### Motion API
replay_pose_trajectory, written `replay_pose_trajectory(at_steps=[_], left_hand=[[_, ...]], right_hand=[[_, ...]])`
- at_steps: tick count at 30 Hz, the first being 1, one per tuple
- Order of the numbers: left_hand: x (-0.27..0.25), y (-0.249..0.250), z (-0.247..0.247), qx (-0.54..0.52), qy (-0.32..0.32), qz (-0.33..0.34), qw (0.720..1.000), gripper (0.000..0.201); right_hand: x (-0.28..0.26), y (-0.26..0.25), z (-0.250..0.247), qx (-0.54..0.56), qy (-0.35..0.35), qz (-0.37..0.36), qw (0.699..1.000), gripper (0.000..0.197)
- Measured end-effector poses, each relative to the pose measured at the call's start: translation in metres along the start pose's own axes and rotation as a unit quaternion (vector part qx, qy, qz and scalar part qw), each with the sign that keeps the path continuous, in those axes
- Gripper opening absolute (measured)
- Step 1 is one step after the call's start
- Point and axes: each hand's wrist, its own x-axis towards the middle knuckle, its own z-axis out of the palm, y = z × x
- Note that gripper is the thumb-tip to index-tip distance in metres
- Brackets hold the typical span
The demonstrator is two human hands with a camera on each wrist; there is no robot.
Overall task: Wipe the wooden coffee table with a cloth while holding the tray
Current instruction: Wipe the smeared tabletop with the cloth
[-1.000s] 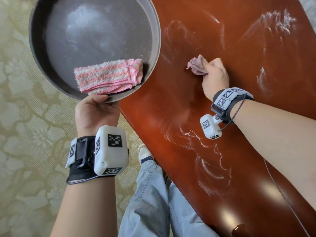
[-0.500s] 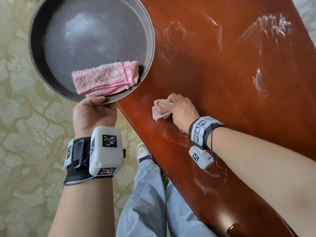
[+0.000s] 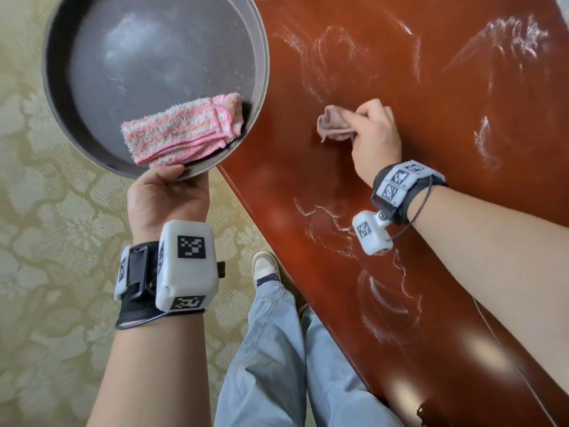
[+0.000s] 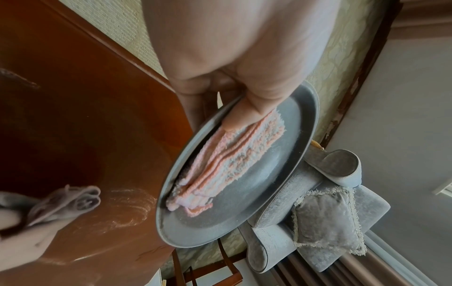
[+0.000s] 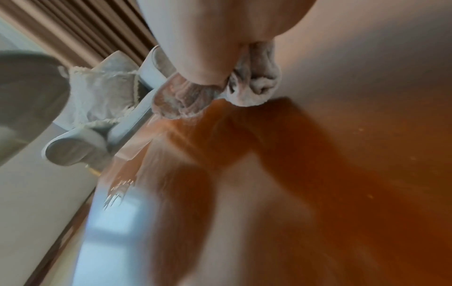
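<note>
An armchair (image 4: pixel 305 195) with a fringed cushion (image 4: pixel 325 218) stands past the far end of the table (image 3: pixel 400 211), against brown curtains (image 4: pixel 367 271), and a patterned pale-green carpet (image 3: pixel 46 241) covers the floor. The person's legs in light blue trousers (image 3: pixel 277 349) and one pale shoe (image 3: pixel 264 263) stand just beside the table's near edge. White streaks of residue (image 3: pixel 508 35) mark the glossy red-brown top, some towards the far side and some near the right forearm.

The round grey tray (image 3: pixel 92 57) hangs in the air, mostly over the carpet, its right rim overlapping the table's edge as seen from the head camera. A folded pink-and-white towel (image 3: pixel 181 127) lies in its near part, against the rim. The left hand (image 3: pixel 166 198) grips the tray at that near rim: the thumb (image 4: pixel 247 114) presses down on the towel's end from above, and the fingers go underneath, mostly hidden.

The right hand (image 3: pixel 374 135) rests knuckles-up on the table top, well in from the edge, its fingers curled tight round a bunched pinkish-grey cloth (image 3: pixel 334 124). The cloth sticks out to the left of the fist and touches the wood. The right forearm stretches across the table from the lower right, and the wrist view is blurred.
</note>
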Motion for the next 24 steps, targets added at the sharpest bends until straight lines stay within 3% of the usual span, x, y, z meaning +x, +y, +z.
replay_pose_trajectory(at_steps=[4, 8, 11, 17, 24], left_hand=[[0.006, 0.013, -0.007, 0.017, 0.002, -0.006, 1.000, 0.035], [0.012, 0.027, -0.014, 0.058, 0.017, -0.002, 0.998, 0.049], [0.015, 0.033, -0.018, 0.046, 0.017, 0.005, 0.999, 0.053], [0.014, 0.040, -0.023, 0.010, 0.010, 0.014, 1.000, 0.053], [0.002, 0.037, -0.026, 0.015, -0.002, -0.001, 1.000, 0.044]], right_hand=[[0.007, -0.003, 0.009, -0.022, -0.007, 0.056, 0.998, 0.055], [0.006, -0.027, 0.015, -0.077, -0.043, 0.056, 0.995, 0.041], [0.004, -0.047, 0.018, -0.096, -0.069, 0.048, 0.992, 0.042], [-0.025, -0.086, 0.035, -0.095, -0.148, -0.064, 0.982, 0.043], [-0.073, -0.075, 0.035, -0.117, -0.230, -0.185, 0.948, 0.054]])
